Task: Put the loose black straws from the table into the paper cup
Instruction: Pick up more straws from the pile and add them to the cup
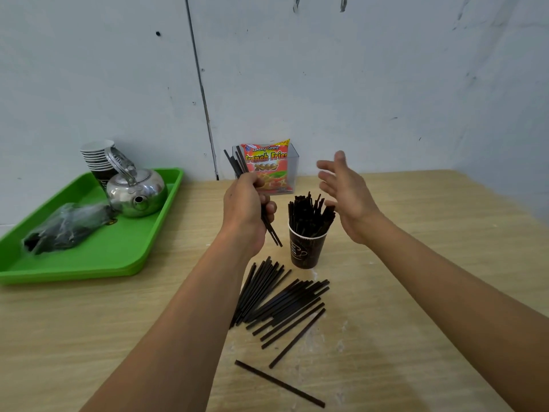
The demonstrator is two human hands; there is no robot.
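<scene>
On the wooden table point(445, 209), mid-frame, a dark paper cup point(306, 251) stands upright, packed with cup straws point(309, 212) that fan out above its rim. The left hand point(248, 203) is raised just left of the cup, fingers curled tight round a small bundle of black straws point(237, 162). The bundle is tilted: upper ends poke up and left past the knuckles, lower ends stick out below the fist, near the cup rim but not touching it. The right hand point(346, 191) hovers just right of the cup, palm facing inward, fingers spread and relaxed, holding nothing. Its heel is close to the cup straws; contact not clear.

A pile of loose straws point(282, 298) lies flat on the table in front of the cup, nearer the camera, between the two forearms, mostly lined up diagonally, in neither hand. One single straw point(279, 383) lies apart from the pile, closer still to the camera.

Far left: green tray point(118, 258) carrying a metal kettle point(136, 188), a stack of paper cups point(98, 157) behind it and a plastic-wrapped dark bundle point(65, 227). Behind the cup, by the wall point(356, 84): clear plastic box point(294, 169) with a French Fries snack packet point(267, 165) in it. A dark cable point(202, 90) runs down the wall.
</scene>
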